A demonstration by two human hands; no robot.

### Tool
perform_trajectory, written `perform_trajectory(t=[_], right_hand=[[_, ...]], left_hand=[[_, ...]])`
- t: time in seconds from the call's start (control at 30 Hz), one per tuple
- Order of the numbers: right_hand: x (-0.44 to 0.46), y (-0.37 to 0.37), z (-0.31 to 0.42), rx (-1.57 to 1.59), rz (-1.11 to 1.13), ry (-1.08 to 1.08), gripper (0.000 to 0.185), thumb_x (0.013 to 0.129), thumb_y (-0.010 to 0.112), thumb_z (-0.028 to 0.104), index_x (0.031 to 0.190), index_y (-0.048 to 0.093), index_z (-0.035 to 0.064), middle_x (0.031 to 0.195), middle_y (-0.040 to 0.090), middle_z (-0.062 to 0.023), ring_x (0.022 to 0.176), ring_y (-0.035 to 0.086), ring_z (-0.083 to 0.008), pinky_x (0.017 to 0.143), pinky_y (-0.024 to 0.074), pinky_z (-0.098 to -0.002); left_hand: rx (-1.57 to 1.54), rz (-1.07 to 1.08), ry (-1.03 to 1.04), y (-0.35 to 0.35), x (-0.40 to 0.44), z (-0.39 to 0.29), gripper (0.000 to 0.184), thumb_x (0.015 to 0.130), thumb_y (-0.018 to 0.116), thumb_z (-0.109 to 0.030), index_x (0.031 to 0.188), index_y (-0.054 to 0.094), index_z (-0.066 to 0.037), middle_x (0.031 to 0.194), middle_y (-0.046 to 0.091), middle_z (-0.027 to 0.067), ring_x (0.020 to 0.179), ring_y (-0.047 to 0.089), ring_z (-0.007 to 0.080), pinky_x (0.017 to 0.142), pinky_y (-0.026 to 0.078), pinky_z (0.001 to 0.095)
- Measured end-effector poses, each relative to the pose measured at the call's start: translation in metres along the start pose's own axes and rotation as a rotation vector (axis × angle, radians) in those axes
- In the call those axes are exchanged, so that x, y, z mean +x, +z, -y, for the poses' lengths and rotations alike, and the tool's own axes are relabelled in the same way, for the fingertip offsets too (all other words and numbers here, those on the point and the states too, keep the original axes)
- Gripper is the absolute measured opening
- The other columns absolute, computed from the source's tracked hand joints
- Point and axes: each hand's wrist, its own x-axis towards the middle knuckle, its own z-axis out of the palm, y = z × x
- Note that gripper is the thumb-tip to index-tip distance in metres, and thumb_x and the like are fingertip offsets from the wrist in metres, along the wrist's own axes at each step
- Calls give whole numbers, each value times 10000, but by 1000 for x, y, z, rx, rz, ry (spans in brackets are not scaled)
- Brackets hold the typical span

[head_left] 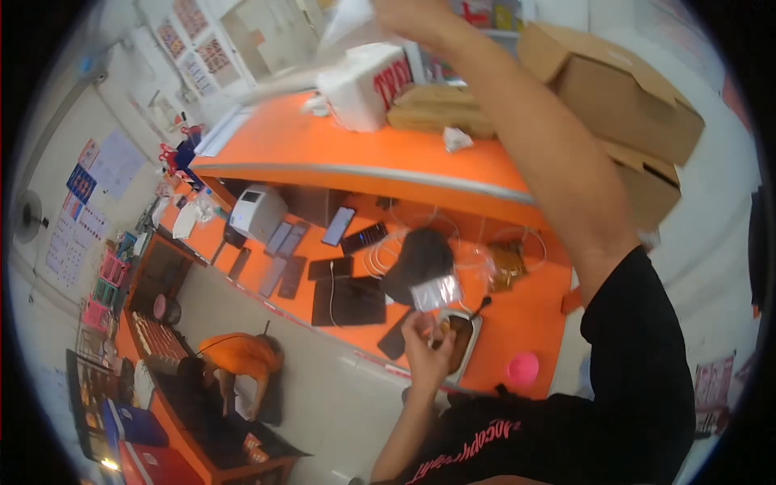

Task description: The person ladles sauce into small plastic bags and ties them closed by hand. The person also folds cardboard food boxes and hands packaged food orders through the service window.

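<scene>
My left hand (428,352) is at the counter's front edge, its fingers bent together over a pale rectangular container (469,343) with brown contents. A small orange-pink thing shows at the fingertips, too blurred to name. A dark handle (482,305) sticks out by the container's far end. Just beyond my fingers lies a clear plastic packet (436,293). My right arm reaches up across the view, and my right hand (404,16) is partly cut off at the top edge. Its fingers close on a blurred white sheet-like thing (349,24) above the upper shelf.
Several phones (338,225), a black mat (349,301), cables and a white device (257,212) lie on the orange counter (517,323). A pink bowl (523,369) stands at right. Above are a white bag (364,85) and cardboard boxes (622,105). A person in orange (242,356) bends at lower left.
</scene>
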Motion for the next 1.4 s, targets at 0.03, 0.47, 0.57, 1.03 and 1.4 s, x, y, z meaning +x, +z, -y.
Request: perform_trajectory(t=[0.03,0.47,0.57,1.03,1.4], right_hand=[[-22,-7,11,71,-5,42,138,927,439,49,929,573,17,864,619,-226,812,592,-325,753,477,-448],[-379,-126,23,627,298,811,178,934,595,61,1104,632,25,958,646,-26,849,605,-97,740,483,-245],[-417,-130,27,619,357,1199,287,900,545,30,1169,644,18,976,634,-28,872,601,-134,781,476,-243],[-486,-101,30,361,376,1163,174,922,642,60,1060,695,-30,932,720,-126,866,688,-208,802,521,-338],[-490,-100,34,541,453,1121,172,956,590,99,1059,665,-17,970,675,-83,872,623,-140,796,487,-311]], left_hand=[[-76,-20,4,1,5,-12,740,804,792,15,1399,352,36,1225,533,155,1100,569,218,962,491,344],[-146,31,118,-16,-19,-57,772,798,765,91,1417,323,-37,1271,496,147,1175,552,225,981,509,362],[-184,31,107,-19,-26,-63,788,790,757,115,1428,326,-55,1290,496,149,1191,538,218,962,516,350],[-240,57,156,-14,-37,-80,803,787,744,137,1440,327,-73,1321,496,159,1219,533,228,979,525,372],[-178,100,113,-9,-41,-71,831,759,740,151,1442,322,-71,1317,491,158,1203,536,228,980,519,369]])
